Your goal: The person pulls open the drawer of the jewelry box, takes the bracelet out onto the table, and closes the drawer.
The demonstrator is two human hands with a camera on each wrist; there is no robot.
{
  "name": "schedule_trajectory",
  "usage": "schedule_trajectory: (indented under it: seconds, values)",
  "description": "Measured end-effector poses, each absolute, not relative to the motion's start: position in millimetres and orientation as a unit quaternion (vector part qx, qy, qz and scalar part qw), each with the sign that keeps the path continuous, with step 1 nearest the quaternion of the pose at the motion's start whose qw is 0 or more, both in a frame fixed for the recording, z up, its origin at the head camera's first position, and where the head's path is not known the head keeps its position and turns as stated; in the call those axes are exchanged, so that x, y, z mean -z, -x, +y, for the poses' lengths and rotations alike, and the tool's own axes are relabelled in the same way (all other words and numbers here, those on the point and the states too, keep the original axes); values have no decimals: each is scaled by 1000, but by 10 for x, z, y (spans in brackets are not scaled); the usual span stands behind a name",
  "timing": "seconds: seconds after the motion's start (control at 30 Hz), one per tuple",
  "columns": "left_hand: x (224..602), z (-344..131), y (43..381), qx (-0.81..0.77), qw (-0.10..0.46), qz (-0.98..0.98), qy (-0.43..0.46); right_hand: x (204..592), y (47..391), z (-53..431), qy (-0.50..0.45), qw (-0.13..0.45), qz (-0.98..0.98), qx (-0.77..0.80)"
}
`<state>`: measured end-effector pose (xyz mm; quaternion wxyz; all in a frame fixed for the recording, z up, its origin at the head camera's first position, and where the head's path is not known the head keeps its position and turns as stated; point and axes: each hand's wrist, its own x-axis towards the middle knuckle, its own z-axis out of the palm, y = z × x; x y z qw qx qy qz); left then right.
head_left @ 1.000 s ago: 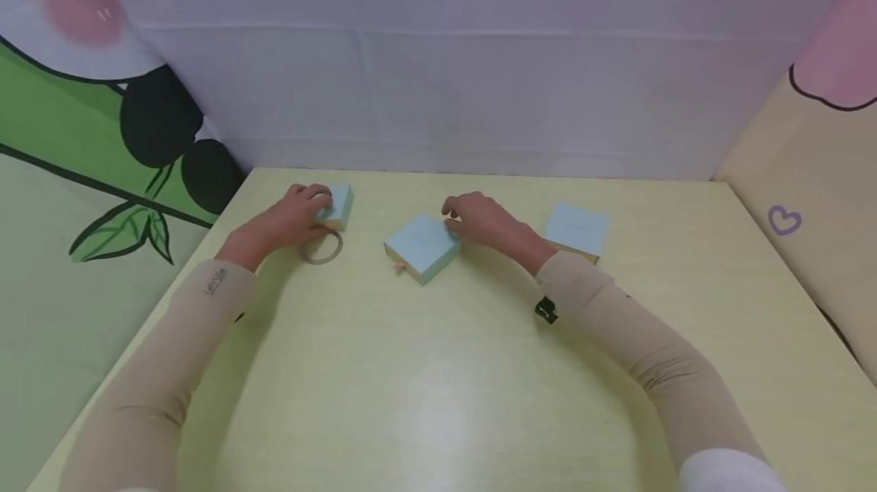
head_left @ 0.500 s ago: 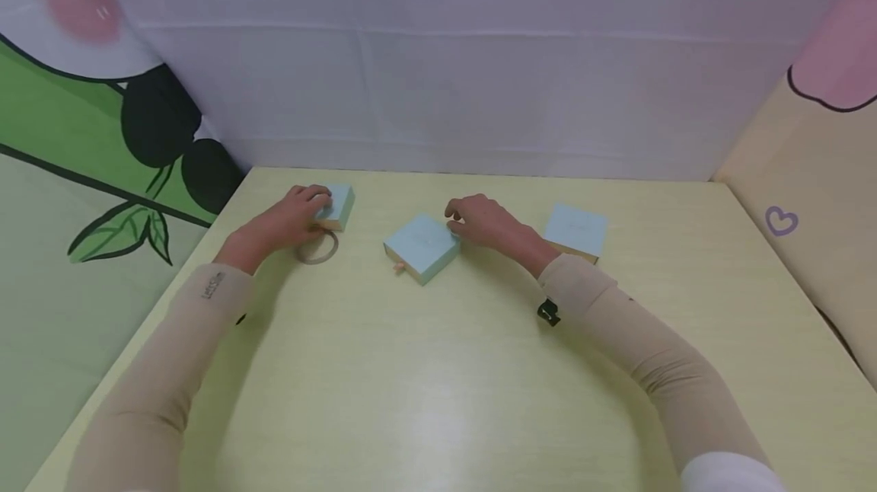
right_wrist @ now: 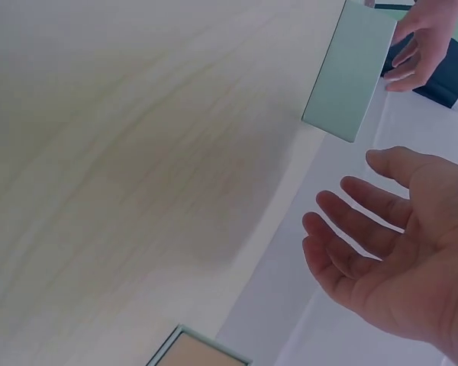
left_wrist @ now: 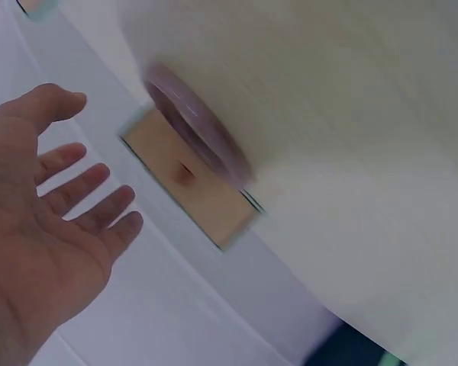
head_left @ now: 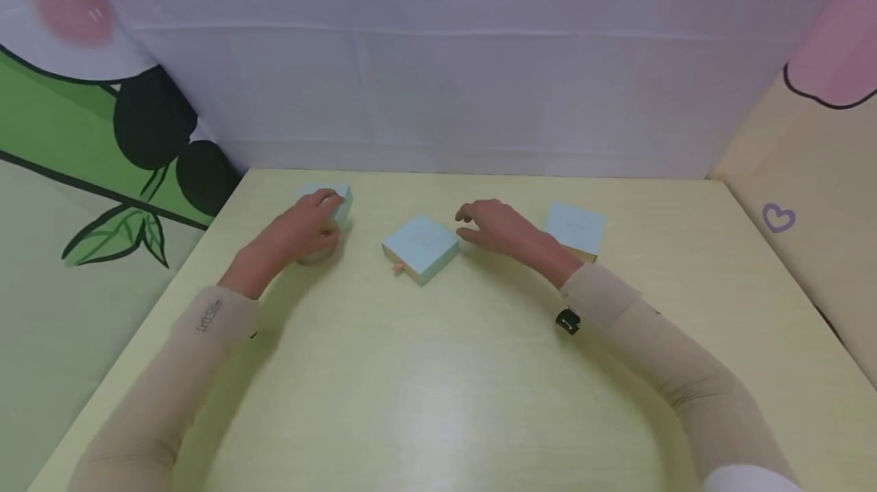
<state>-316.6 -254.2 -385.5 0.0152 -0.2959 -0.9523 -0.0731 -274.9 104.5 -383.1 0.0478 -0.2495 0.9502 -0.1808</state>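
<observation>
My left hand (head_left: pixel 291 237) hovers over a pinkish bangle (left_wrist: pixel 200 126), its fingers loosely bent around nothing. The bangle lies on the table against the front of a light-blue box (left_wrist: pixel 187 179); in the head view the hand covers most of the bangle and part of that box. My right hand (head_left: pixel 503 229) hangs just right of the middle light-blue box (head_left: pixel 421 247), which has a small pink tab at its front. In the right wrist view the relaxed fingers (right_wrist: pixel 359 229) hold nothing and stand apart from the box.
A third light-blue box (head_left: pixel 577 227) lies right of my right hand, partly behind the wrist. The pale wooden table (head_left: pixel 425 370) meets a lavender cloth wall (head_left: pixel 438 103) at its back edge. Printed side panels flank both sides.
My left hand has come off the left box and moved slightly toward me, now over the bangle. The right hand has drawn a little to the right, away from the middle box.
</observation>
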Motion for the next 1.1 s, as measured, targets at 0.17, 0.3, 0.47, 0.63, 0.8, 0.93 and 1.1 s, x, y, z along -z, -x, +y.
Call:
schedule_trajectory:
  seconds: [0.17, 0.3, 0.47, 0.63, 0.8, 0.93, 1.1]
  values:
    - [3808, -2111, 2839, 61, 21, -946, 316, 3855, 2610, 1178, 255, 20, 954, 160]
    - [3836, -1790, 2625, 51, 20, -941, 334, 3872, 2476, 1263, 263, -6, 957, 118]
    - [3944, -1486, 2463, 17, 13, -938, 346, 3893, 2314, 1359, 269, -12, 959, 92]
    - [3994, -1286, 2381, 12, 18, -944, 330, 3930, 2187, 1468, 266, -10, 959, 94]
    - [3987, -1158, 2355, 7, 23, -950, 310, 3979, 2104, 1573, 264, -24, 959, 99]
    - [3991, -1109, 2343, 1, 18, -954, 299, 4003, 2064, 1618, 259, -25, 960, 103]
    - [3992, -1067, 2323, 2, 17, -955, 297, 4014, 2035, 1651, 257, -28, 961, 102]
